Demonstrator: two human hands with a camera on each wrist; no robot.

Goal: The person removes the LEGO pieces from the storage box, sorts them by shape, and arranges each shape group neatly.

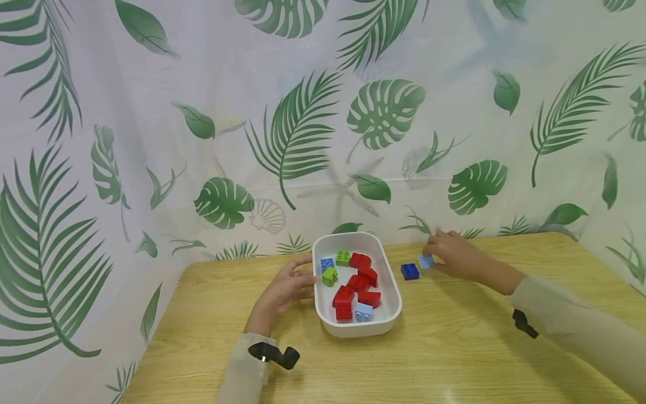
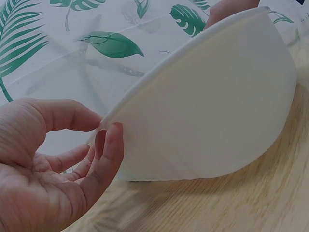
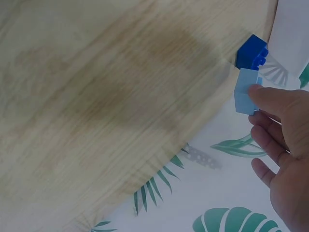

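My left hand (image 1: 289, 285) is at the left side of a white plastic bin (image 1: 357, 331), its thumb and fingertips touching the rim and outer wall in the left wrist view. No fingers show inside the bin. Over at the right, my right hand (image 1: 456, 256) pinches a light blue toy brick (image 3: 245, 92) between thumb and fingers. Right beside that brick, a dark blue brick (image 1: 410, 271) lies on the table with its studs turned sideways in the right wrist view. Whether the light blue brick still touches the table I cannot tell.
Inside the bin are several red bricks (image 1: 359, 283), two green bricks (image 1: 343, 258), a blue brick (image 1: 327, 264) and a pale blue brick (image 1: 363, 312). The wooden table (image 1: 434, 348) ends at the back against a leaf-patterned curtain (image 1: 313, 185).
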